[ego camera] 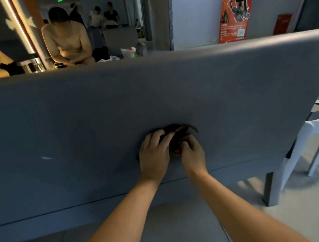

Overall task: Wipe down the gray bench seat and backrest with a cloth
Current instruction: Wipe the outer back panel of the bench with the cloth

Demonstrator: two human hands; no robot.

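The gray bench (73, 115) fills the middle of the view, a broad padded gray surface with a seam along its lower edge. A small dark brown cloth (178, 133) lies bunched on it, right of centre. My left hand (154, 155) rests on the cloth's left side with curled fingers over it. My right hand (193, 155) pinches the cloth's lower right part. Much of the cloth is hidden under both hands.
A white plastic stool (316, 131) stands right of the bench, beside the bench leg (269, 189). Behind the bench sit people (66, 37), with a spray bottle (135, 52) and bags on a surface. An orange poster (238, 4) hangs on the far wall. Tiled floor lies below.
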